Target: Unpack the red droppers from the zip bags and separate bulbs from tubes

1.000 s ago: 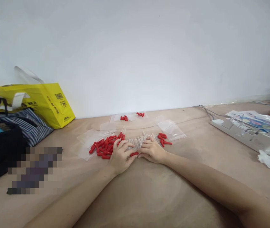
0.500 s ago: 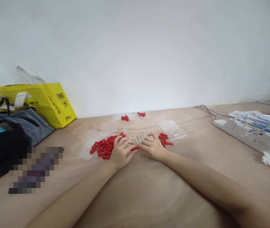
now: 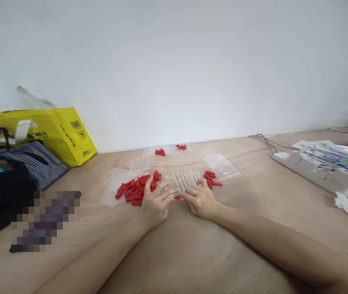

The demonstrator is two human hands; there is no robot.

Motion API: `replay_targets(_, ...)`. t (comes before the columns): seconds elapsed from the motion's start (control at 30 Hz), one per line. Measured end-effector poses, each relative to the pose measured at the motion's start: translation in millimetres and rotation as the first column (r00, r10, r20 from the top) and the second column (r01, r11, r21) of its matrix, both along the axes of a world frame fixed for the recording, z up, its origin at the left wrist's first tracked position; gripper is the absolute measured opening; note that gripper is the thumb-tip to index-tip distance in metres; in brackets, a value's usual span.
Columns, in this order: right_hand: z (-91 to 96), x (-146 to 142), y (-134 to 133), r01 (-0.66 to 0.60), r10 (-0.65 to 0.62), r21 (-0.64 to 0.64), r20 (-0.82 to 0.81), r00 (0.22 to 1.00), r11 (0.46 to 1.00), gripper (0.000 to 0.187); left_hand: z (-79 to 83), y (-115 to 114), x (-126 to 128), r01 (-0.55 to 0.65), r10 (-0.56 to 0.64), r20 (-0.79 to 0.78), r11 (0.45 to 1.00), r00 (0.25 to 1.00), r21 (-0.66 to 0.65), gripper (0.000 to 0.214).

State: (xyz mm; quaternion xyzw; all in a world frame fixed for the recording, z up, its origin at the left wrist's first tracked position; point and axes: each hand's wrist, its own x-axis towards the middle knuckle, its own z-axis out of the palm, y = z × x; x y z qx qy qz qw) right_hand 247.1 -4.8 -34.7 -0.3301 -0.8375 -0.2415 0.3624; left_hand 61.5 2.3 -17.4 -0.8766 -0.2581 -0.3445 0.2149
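My left hand (image 3: pixel 154 203) and my right hand (image 3: pixel 202 200) rest on the tan table (image 3: pixel 192 253), fingertips almost meeting. A small red cap (image 3: pixel 177 197) sits pinched at my left thumb and fingertip, right where my right fingertips close together. What my right fingers grip is hidden. Just beyond both hands lies a row of clear tubes (image 3: pixel 182 179). A pile of red caps (image 3: pixel 133 189) lies left of my left hand, and a few more red caps (image 3: pixel 211 179) lie by my right hand.
Clear zip bags (image 3: pixel 221 166) lie around the tubes, two at the back holding red caps (image 3: pixel 160 152). A yellow bag (image 3: pixel 60 130) and a striped bag (image 3: pixel 33 157) stand at the left. A white power strip (image 3: pixel 314 173) and papers lie at the right.
Both hands have drawn a little toward me off the clear tubes, so more of the row shows. The red cap stays between the fingertips.
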Motion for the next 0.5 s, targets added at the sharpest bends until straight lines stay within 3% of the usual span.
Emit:
replay_targets(0.33,-3.6,10.2,5.4,0.167,-0.188,-0.147,-0.143,0.972,0.975,0.021,9.1,0.1,-18.2,-0.124,0.125,0.078,0.992,0.989,-0.019,0.014)
replay_targets(0.43,10.3,-0.3,18.4,0.176,-0.239,-0.293,-0.195,0.951,0.94,0.02,7.0,3.2,-18.8,-0.17,0.171,0.121,0.985,0.978,-0.018,0.01)
replay_targets(0.5,23.4,-9.9,32.1,0.147,-0.274,-0.444,-0.238,0.932,0.884,0.019,6.2,6.2,-20.8,-0.202,0.201,0.142,0.979,0.969,-0.01,0.01)
